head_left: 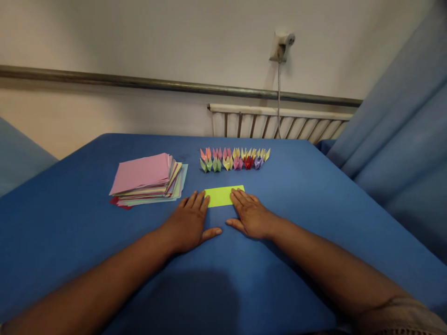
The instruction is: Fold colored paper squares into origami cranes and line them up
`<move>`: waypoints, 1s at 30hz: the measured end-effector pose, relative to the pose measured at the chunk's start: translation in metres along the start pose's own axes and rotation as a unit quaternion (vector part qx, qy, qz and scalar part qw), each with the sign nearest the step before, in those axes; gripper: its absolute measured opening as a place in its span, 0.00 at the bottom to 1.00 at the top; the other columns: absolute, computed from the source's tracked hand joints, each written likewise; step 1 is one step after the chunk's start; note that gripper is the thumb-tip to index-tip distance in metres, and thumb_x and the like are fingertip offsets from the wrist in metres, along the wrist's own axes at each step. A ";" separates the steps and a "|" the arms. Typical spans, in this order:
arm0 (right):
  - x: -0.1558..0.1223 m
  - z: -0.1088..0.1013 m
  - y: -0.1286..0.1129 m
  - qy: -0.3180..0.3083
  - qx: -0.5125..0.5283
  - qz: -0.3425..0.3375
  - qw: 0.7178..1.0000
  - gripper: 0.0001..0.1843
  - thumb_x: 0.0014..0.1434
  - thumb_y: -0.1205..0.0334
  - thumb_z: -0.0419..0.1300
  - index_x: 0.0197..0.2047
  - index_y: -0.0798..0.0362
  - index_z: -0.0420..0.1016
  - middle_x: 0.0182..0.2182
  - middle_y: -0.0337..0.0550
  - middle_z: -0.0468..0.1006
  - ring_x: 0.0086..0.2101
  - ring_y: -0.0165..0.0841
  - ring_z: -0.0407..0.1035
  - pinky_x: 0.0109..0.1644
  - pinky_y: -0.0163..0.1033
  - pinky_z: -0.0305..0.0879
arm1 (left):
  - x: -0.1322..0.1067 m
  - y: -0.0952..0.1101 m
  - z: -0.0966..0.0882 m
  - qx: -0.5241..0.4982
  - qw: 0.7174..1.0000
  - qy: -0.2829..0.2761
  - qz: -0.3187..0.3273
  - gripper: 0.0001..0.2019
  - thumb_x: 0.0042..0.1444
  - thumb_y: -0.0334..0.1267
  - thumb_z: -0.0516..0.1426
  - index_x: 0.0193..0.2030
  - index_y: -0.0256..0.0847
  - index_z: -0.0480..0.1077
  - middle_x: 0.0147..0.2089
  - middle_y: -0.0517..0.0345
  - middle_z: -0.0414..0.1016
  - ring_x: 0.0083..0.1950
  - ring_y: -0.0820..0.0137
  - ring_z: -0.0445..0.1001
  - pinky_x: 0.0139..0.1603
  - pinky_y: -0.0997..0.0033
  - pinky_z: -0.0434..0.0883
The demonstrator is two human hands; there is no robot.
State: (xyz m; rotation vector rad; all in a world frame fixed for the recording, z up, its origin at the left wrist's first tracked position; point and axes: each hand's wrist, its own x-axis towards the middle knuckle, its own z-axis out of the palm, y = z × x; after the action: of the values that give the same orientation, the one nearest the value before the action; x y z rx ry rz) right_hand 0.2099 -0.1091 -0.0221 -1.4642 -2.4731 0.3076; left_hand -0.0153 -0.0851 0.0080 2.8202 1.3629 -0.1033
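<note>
A lime-green paper [222,195], folded into a narrow rectangle, lies flat on the blue table [296,195]. My left hand [190,223] rests palm down with fingers stretched out, its fingertips on the paper's left end. My right hand [251,216] lies flat the same way, fingertips on the paper's right end. Both thumbs point toward each other just below the paper. Neither hand grips anything.
A stack of coloured square papers [148,179], pink on top, sits to the left. Behind the green paper stand two rows of several small folded paper figures [233,159] in mixed colours. A radiator [279,125] and wall rail lie beyond the table; blue fabric hangs at the right.
</note>
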 end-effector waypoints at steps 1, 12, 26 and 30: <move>0.000 0.000 0.000 -0.004 -0.002 0.000 1.000 0.44 0.62 0.38 0.47 0.68 0.65 0.48 0.67 0.63 0.49 0.66 0.49 0.43 0.66 0.55 0.45 | -0.003 0.000 -0.003 0.011 1.000 -0.002 -0.003 0.48 0.51 0.70 0.47 0.65 0.27 0.58 0.67 0.28 0.55 0.67 0.41 0.54 0.64 0.45 0.52; 0.001 -0.005 -0.002 -0.032 -0.011 0.011 0.999 0.44 0.63 0.38 0.45 0.69 0.64 0.47 0.68 0.61 0.46 0.67 0.47 0.40 0.66 0.53 0.43 | -0.007 0.032 0.002 0.031 0.997 0.014 0.075 0.46 0.55 0.67 0.45 0.66 0.26 0.56 0.69 0.32 0.52 0.70 0.48 0.51 0.66 0.52 0.50; 0.007 -0.005 0.017 0.011 -0.044 0.139 0.989 0.40 0.64 0.41 0.44 0.67 0.66 0.51 0.66 0.63 0.52 0.65 0.51 0.45 0.64 0.55 0.44 | -0.001 0.018 -0.015 0.023 0.997 0.065 0.045 0.30 0.60 0.58 0.49 0.54 0.33 0.69 0.47 0.41 0.73 0.48 0.54 0.70 0.52 0.54 0.64; 0.013 -0.005 0.025 0.061 -0.045 0.164 0.984 0.32 0.66 0.47 0.44 0.65 0.62 0.57 0.63 0.59 0.59 0.61 0.48 0.53 0.61 0.53 0.50 | 0.013 0.006 -0.005 -0.005 0.993 0.110 0.043 0.24 0.62 0.52 0.48 0.55 0.36 0.69 0.47 0.44 0.72 0.48 0.57 0.68 0.52 0.56 0.64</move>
State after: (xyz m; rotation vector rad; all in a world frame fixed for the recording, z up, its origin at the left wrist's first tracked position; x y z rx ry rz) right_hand 0.2259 -0.0854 -0.0237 -1.8703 -2.1725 0.1616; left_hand -0.0028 -0.0786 0.0125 2.9490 1.2678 0.2227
